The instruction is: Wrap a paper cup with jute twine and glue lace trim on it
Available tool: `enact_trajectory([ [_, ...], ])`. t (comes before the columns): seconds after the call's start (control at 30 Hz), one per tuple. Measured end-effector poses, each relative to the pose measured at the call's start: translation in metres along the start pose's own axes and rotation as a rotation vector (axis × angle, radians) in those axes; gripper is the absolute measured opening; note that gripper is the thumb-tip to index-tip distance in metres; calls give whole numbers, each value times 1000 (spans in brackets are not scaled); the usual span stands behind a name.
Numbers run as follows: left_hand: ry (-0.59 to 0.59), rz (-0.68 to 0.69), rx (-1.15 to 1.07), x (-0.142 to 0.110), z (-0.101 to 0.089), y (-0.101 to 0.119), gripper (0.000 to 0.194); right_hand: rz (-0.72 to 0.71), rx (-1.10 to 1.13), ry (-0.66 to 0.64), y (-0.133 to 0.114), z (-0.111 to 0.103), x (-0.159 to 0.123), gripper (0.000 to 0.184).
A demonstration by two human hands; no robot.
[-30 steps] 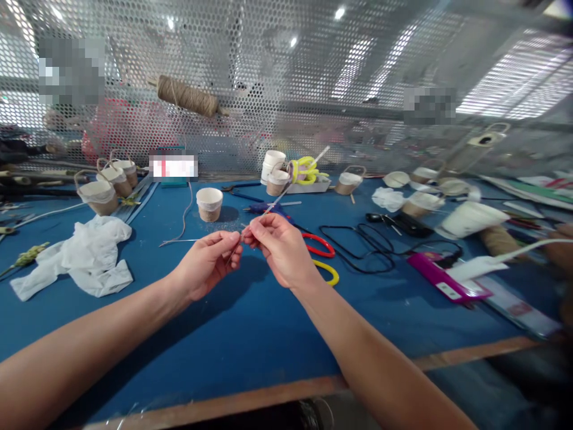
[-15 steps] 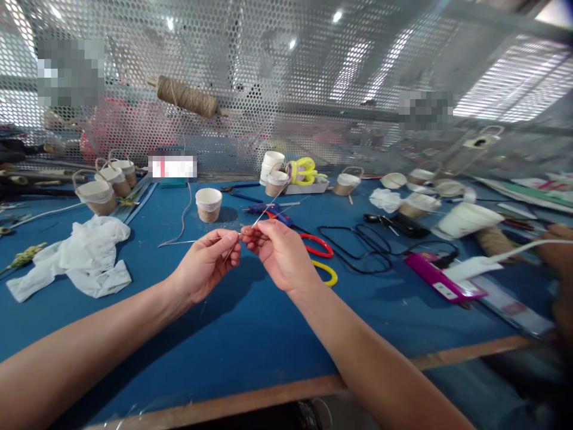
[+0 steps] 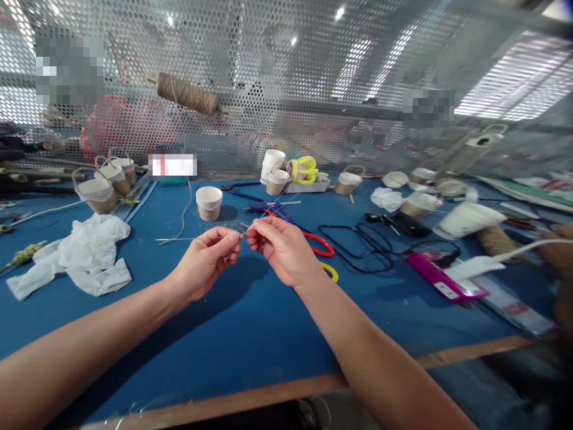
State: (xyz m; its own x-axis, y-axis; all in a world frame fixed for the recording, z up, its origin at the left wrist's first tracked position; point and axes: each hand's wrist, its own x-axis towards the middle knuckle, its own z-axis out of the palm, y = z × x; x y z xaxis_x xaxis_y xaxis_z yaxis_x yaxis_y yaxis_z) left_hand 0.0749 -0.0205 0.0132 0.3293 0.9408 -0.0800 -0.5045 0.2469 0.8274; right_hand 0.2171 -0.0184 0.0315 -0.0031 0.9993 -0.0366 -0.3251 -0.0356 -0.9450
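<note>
Over the middle of the blue table [image 3: 277, 334], my left hand [image 3: 210, 257] pinches a thin, stiff, pale wire [image 3: 176, 239], whose straight end juts out to the left. My right hand [image 3: 282, 248] is closed close beside it, thumb and forefinger pinching the wire where strands seem to cross between the fingertips. Fine ends also slant up and away past the right hand. The exact crossing is too small to make out. Behind the hands stands a small paper cup wrapped in brown twine [image 3: 209, 204]. Red-handled scissors [image 3: 320, 243] lie partly hidden behind my right hand.
A blue glue gun [image 3: 271, 209] and black cable [image 3: 358, 245] lie beyond my right hand. White cloth [image 3: 85, 257] is at left, handled cups [image 3: 96, 196] behind it. A purple power strip [image 3: 441, 278] is at right. A twine spool [image 3: 187, 94] hangs on the mesh.
My right fingertips have shifted slightly and the strand by them sits at a different angle. The wire end on the left now lies more level. Both hands stay pinched.
</note>
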Motion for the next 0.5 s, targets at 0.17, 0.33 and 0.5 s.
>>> enact_trajectory([
  [0.17, 17, 40, -1, -1, 2, -2, 26, 2, 74, 19, 4, 3, -1, 23],
  [0.33, 17, 105, 19, 0, 1, -5, 21, -35, 72, 29, 7, 4, -2, 22],
  [0.5, 11, 121, 16, 0, 1, -8, 21, -98, 64, 43, 8, 6, -3, 22],
])
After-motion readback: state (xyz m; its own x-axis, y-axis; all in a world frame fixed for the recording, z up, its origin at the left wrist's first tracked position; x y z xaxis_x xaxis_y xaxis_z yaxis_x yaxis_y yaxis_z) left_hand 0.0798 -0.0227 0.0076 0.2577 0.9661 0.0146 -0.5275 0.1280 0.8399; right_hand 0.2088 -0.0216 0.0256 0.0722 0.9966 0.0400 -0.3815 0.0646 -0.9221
